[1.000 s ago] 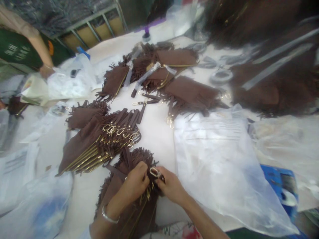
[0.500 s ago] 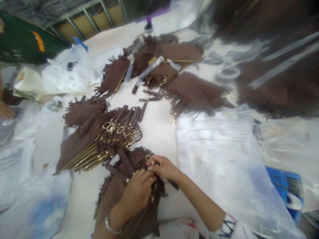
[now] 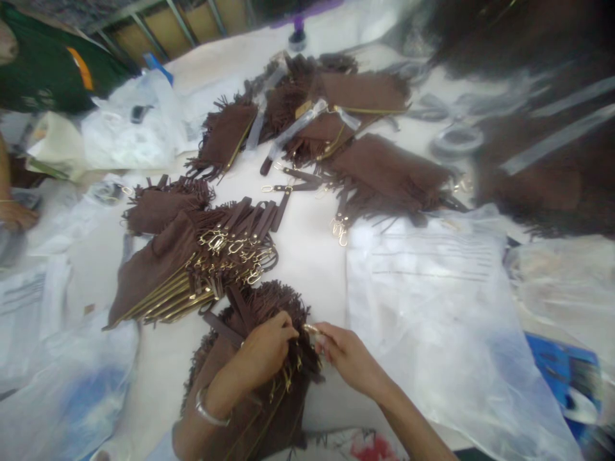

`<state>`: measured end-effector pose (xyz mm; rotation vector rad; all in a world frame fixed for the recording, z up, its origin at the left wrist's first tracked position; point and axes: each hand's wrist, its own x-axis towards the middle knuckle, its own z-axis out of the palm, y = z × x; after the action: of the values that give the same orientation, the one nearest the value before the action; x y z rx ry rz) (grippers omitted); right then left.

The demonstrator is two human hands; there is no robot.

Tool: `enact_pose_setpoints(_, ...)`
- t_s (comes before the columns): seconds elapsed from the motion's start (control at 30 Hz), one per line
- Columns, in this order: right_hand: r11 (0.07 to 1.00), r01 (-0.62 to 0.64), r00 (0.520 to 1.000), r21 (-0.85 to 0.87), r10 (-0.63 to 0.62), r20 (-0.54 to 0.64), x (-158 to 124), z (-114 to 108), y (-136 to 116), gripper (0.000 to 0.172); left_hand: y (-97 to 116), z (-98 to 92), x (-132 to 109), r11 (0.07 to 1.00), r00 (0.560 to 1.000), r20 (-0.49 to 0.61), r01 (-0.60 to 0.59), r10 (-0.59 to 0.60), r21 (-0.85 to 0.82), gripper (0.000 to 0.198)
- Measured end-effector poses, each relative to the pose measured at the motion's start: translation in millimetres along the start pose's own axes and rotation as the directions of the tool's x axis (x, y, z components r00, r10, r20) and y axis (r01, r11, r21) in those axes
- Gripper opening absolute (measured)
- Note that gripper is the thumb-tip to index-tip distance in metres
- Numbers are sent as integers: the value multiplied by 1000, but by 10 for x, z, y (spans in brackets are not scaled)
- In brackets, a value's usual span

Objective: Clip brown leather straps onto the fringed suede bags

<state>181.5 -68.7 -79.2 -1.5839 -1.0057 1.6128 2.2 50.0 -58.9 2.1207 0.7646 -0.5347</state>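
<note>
Nearest me lies a stack of dark brown fringed pouches with gold zippers and hanging gold clasps. My left hand, a silver bangle on its wrist, is closed over the stack's fringed side; what its fingertips pinch is too small to make out. Just to the right, my right hand grips a gold clasp between thumb and fingers. Two flat brown straps stick out beyond my left hand. Farther off, a fanned pile of similar pouches shows many gold clasps and zippers.
More fringed pouches lie at the back, with loose wrist straps near them. A clear plastic bag covers white material on the right, beside a blue object. At far left a co-worker's hand rests near plastic wrapping.
My right hand has moved right and slightly down with the clasp, away from my left hand. My left hand has shifted slightly up. The camera view has also shifted a little.
</note>
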Motion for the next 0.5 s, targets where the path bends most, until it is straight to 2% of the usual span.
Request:
enact_pose_setpoints(0.17, 999, -4, 1000, -33, 3, -22, -72, 86, 139, 10, -22, -79, 19, 997, 999, 36, -33, 36, -67, 32)
enact_pose_setpoints(0.37, 997, -46, 999, 65, 47, -21, -153, 152, 207, 13, -58, -153, -6, 997, 998, 46, -41, 44, -62, 31)
enact_pose_setpoints(0.5, 990, -27, 999, 139, 31, -26, -164, 205, 167, 20, -116, -158, -27, 990, 998, 51, -33, 41, -135, 30)
